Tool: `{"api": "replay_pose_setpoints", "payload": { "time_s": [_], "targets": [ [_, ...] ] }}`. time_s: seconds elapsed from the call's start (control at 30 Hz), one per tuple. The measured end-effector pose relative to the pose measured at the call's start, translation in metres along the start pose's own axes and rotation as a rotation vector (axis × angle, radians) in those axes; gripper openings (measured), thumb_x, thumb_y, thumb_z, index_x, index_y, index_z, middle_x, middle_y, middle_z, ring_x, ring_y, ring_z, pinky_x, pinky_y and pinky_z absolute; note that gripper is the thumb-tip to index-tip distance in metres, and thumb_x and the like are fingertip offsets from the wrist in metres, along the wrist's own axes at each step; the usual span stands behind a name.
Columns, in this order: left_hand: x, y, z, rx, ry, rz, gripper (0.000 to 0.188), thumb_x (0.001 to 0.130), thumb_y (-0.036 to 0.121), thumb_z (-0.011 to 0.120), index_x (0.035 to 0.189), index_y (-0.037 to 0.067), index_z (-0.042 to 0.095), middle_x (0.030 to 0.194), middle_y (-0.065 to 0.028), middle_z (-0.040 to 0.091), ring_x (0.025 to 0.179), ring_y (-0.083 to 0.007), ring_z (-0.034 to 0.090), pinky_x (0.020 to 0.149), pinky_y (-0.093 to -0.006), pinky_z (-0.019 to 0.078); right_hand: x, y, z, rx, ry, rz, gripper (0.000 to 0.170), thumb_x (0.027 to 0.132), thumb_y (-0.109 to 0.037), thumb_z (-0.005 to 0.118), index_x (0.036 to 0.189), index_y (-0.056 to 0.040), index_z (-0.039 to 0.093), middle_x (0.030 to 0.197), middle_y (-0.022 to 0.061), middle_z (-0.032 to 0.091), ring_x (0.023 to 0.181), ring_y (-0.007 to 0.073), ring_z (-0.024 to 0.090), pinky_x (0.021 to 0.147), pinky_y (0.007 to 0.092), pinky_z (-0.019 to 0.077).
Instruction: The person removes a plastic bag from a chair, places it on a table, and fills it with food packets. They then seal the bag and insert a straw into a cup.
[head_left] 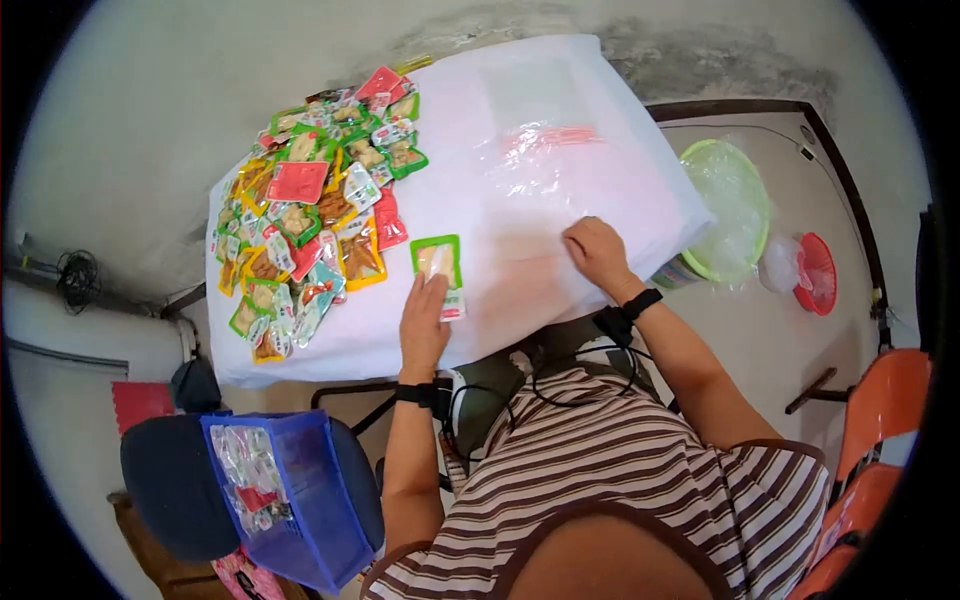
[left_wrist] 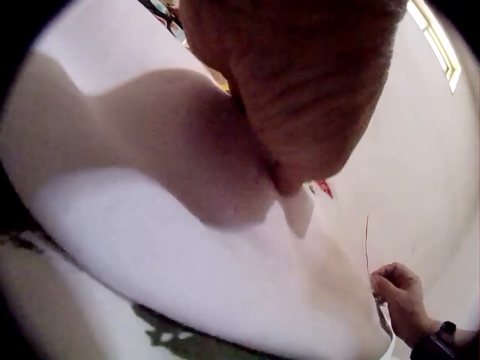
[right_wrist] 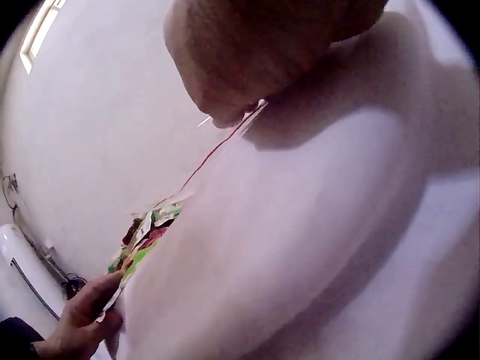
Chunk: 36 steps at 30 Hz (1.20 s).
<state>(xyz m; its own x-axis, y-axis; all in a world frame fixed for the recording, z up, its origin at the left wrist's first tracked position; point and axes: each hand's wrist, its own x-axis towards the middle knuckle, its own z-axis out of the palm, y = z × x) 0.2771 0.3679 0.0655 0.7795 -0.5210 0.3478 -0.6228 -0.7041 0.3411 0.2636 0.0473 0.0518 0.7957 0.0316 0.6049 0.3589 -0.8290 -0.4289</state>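
Observation:
My left hand (head_left: 425, 318) grips a small food packet (head_left: 436, 258) with a green border and a pale filling, near the table's front edge. In the right wrist view, its thumb and fingers (right_wrist: 84, 315) pinch the packet's edge. Further right, my right hand (head_left: 598, 250) has its fingers curled at the near end of a clear plastic bag (head_left: 545, 140) with red print. Thumb and forefinger meet on a thin edge in the left wrist view, where the right hand (left_wrist: 403, 300) shows. In the wrist views, the near hands hide most of their own fingertips.
Many mixed food packets (head_left: 300, 220) are heaped on the left of the white-covered table (head_left: 500, 330). A blue crate (head_left: 310, 500) holding packets stands at lower left. Beyond the right table edge are a green-rimmed bin (head_left: 728, 210), a red basket (head_left: 818, 275) and orange chairs (head_left: 885, 400).

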Motion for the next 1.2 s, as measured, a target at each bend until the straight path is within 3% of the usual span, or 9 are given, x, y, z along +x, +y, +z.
{"api": "replay_pose_setpoints", "payload": {
  "time_s": [0.07, 0.1, 0.13, 0.2, 0.23, 0.33, 0.5, 0.73, 1.2],
  "targets": [
    [-0.004, -0.005, 0.004, -0.173, 0.126, -0.126, 0.051, 0.069, -0.005, 0.052, 0.120, 0.004, 0.054, 0.113, -0.0147, 0.058, 0.115, -0.0406, 0.047, 0.098, -0.0396, 0.0387, 0.000, -0.011, 0.000, 0.036, 0.000, 0.019, 0.009, 0.074, -0.008, 0.063, 0.082, -0.0078, 0.059, 0.078, 0.0071, 0.056, 0.079, 0.0264, 0.055, 0.064, 0.0377, 0.0452],
    [-0.004, -0.006, 0.012, -0.221, 0.293, -0.171, 0.038, 0.079, -0.001, 0.051, 0.117, 0.001, 0.054, 0.105, -0.0137, 0.061, 0.105, -0.0354, 0.055, 0.093, -0.0367, 0.0433, 0.001, -0.019, 0.001, 0.046, -0.033, -0.012, 0.009, 0.075, -0.008, 0.063, 0.083, -0.0074, 0.059, 0.079, 0.0075, 0.056, 0.079, 0.0266, 0.056, 0.063, 0.0373, 0.0461],
    [-0.004, -0.009, 0.018, -0.229, 0.286, -0.167, 0.038, 0.079, -0.001, 0.051, 0.117, 0.001, 0.054, 0.105, -0.0137, 0.061, 0.105, -0.0354, 0.055, 0.093, -0.0367, 0.0433, 0.000, -0.025, 0.002, 0.060, -0.066, -0.042, 0.010, 0.075, -0.008, 0.062, 0.085, -0.0069, 0.060, 0.079, 0.0079, 0.056, 0.079, 0.0269, 0.056, 0.063, 0.0368, 0.0469],
    [0.001, -0.006, 0.016, -1.007, 0.577, -0.637, 0.031, 0.088, 0.005, 0.048, 0.118, -0.001, 0.053, 0.112, -0.0123, 0.060, 0.105, -0.0242, 0.058, 0.091, -0.0321, 0.0447, -0.006, -0.032, 0.012, 0.097, -0.073, -0.027, 0.011, 0.076, -0.008, 0.062, 0.087, -0.0067, 0.060, 0.081, 0.0084, 0.056, 0.079, 0.0271, 0.056, 0.064, 0.0364, 0.0475],
    [-0.004, -0.006, 0.009, -1.042, 0.592, -0.835, 0.028, 0.094, 0.012, 0.046, 0.117, -0.001, 0.052, 0.111, -0.0107, 0.059, 0.099, -0.0186, 0.059, 0.081, -0.0334, 0.0500, -0.008, -0.035, 0.017, 0.139, -0.082, -0.019, 0.013, 0.076, -0.007, 0.062, 0.090, -0.0064, 0.061, 0.082, 0.0088, 0.056, 0.079, 0.0274, 0.056, 0.066, 0.0361, 0.0480],
    [-0.003, 0.022, -0.021, -1.397, 0.694, -0.862, 0.027, 0.093, 0.013, 0.047, 0.114, -0.003, 0.050, 0.107, -0.0108, 0.059, 0.090, -0.0191, 0.060, 0.072, -0.0336, 0.0529, -0.010, -0.046, 0.019, 0.184, -0.109, 0.058, 0.016, 0.077, -0.008, 0.061, 0.093, -0.0060, 0.061, 0.085, 0.0091, 0.056, 0.080, 0.0275, 0.056, 0.067, 0.0359, 0.0484],
    [-0.021, 0.050, -0.038, -1.583, 0.380, -1.120, 0.031, 0.086, 0.004, 0.049, 0.117, 0.002, 0.049, 0.112, -0.0109, 0.058, 0.092, -0.0215, 0.061, 0.074, -0.0366, 0.0551, -0.006, -0.055, 0.025, 0.230, -0.084, 0.098, 0.016, 0.077, -0.008, 0.061, 0.093, -0.0062, 0.061, 0.084, 0.0089, 0.056, 0.080, 0.0273, 0.056, 0.068, 0.0365, 0.0484],
    [-0.025, 0.070, -0.019, -1.660, 0.147, -1.130, 0.033, 0.085, 0.002, 0.047, 0.118, 0.001, 0.048, 0.110, -0.0105, 0.059, 0.095, -0.0229, 0.061, 0.075, -0.0392, 0.0554, -0.002, -0.065, 0.027, 0.274, -0.053, 0.058, 0.016, 0.078, -0.008, 0.059, 0.093, -0.0073, 0.061, 0.083, 0.0088, 0.056, 0.079, 0.0268, 0.057, 0.066, 0.0368, 0.0479],
    [0.036, 0.066, 0.033, -1.829, 0.129, -1.025, 0.034, 0.086, -0.001, 0.043, 0.120, -0.001, 0.044, 0.115, -0.0128, 0.054, 0.104, -0.0252, 0.055, 0.089, -0.0401, 0.0486, -0.004, -0.077, 0.030, 0.224, -0.009, -0.125, 0.021, 0.071, -0.007, 0.060, 0.092, -0.0090, 0.062, 0.081, 0.0079, 0.056, 0.074, 0.0256, 0.057, 0.063, 0.0358, 0.0474]
  ]
}}
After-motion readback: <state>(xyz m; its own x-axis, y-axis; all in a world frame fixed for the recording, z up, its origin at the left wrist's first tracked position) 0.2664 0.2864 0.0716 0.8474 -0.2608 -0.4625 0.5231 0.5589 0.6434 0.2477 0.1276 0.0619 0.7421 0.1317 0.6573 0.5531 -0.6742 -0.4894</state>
